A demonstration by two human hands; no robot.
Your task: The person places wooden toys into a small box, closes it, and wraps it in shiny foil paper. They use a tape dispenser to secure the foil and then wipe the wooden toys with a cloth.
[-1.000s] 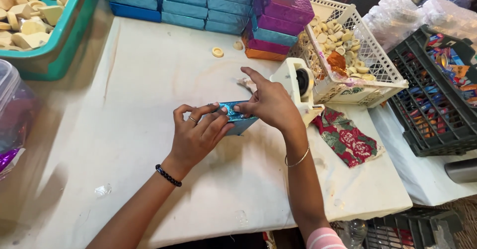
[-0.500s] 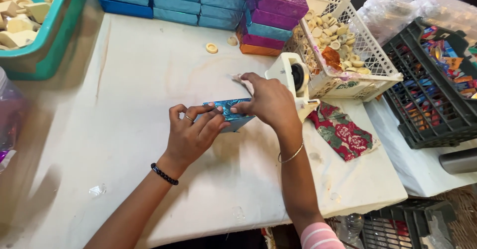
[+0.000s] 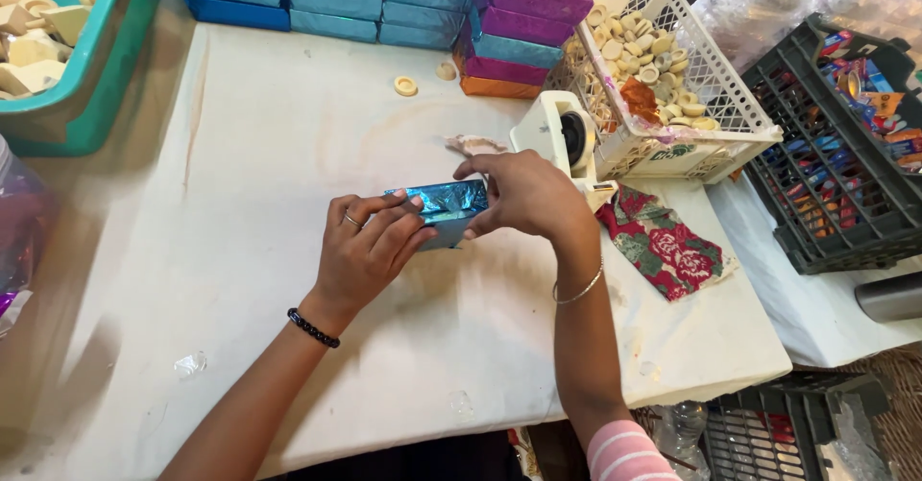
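A small box wrapped in shiny blue foil rests on the white table between my hands. My left hand presses its near left side, fingers curled over the top edge. My right hand grips its right end with the thumb underneath. A white tape dispenser stands just behind my right hand.
Stacks of wrapped blue and purple boxes line the back. A white basket of pale round pieces sits to the right, with a dark crate beyond it. A teal tub is far left. A flowered cloth lies to the right.
My right hand has pulled back from the tape dispenser onto the box's right end. The box now stands more upright, showing its foil face.
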